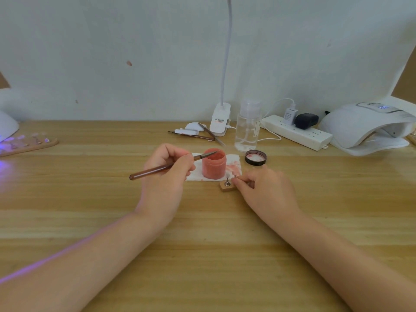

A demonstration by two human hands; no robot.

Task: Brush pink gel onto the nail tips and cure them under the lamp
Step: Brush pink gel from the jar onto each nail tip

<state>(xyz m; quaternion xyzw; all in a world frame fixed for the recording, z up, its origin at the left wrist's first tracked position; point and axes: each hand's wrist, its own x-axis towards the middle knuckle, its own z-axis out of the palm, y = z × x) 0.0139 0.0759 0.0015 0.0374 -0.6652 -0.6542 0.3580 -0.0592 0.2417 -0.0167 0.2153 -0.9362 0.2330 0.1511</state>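
While left hand (167, 167) fingers grip brush (166, 166) over jar (213, 164) to load gel, right hand (265, 188) fingers pinch nail holder (228, 186) beside jar, steadying it.

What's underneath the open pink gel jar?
The open pink gel jar stands on a white paper tissue smeared pink, lying on the wooden table. The tissue beneath the jar is hidden.

Wooden desk (202, 244). Directly on it: stained tissue (234, 168), black lid (255, 157), clear bottle (247, 131), power strip (297, 134), white curing lamp (364, 129), clip lamp (220, 120).
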